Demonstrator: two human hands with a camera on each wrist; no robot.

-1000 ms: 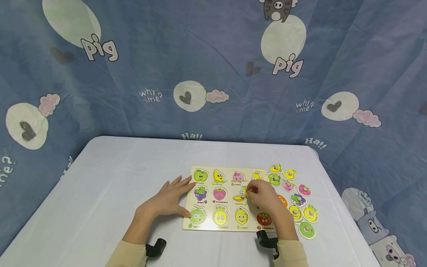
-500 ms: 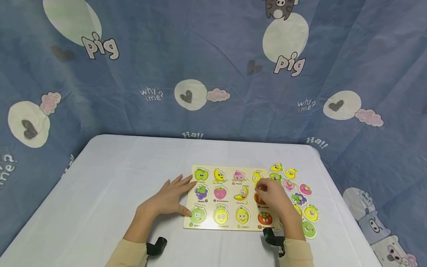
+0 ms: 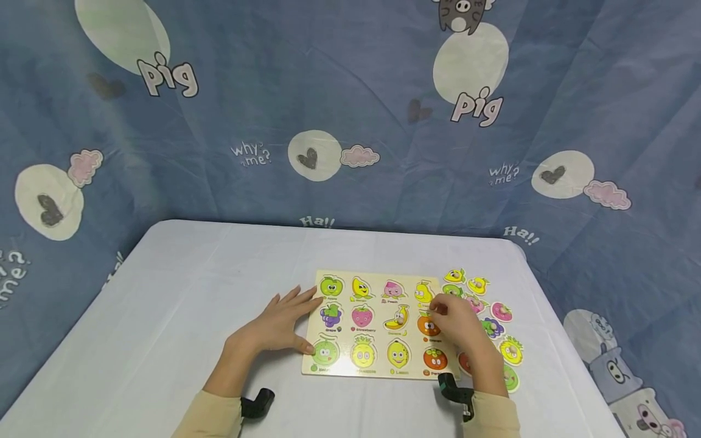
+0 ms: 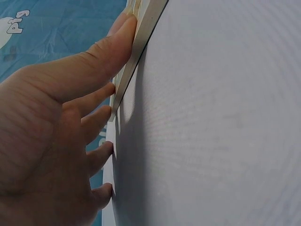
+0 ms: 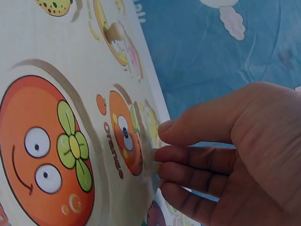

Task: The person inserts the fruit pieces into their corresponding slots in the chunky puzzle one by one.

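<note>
A wooden fruit puzzle board point(image 3: 380, 353) lies on the table with rows of printed fruit shapes. My left hand point(image 3: 277, 324) is spread at its left edge; in the left wrist view the thumb point(image 4: 110, 49) touches the board's edge. A banana piece point(image 3: 397, 317) with a small knob point(image 5: 113, 32) sits in its place on the board. My right hand point(image 3: 459, 319) hovers over the board's right edge, beside the orange picture point(image 5: 126, 134) and the pear picture point(image 3: 423, 292). Its fingers are loosely bent, with nothing visible between them.
Loose knobbed fruit pieces lie right of the board, among them a pineapple point(image 3: 512, 350), a grape point(image 3: 493, 327) and a pink piece point(image 3: 501, 311). My right forearm covers some of them. A patterned blue cloth point(image 3: 350, 91) hangs behind the white table point(image 3: 208, 274).
My right hand has let go of the banana piece and moved right, off the banana and toward the loose pieces. My left hand has stayed at the board's left edge.
</note>
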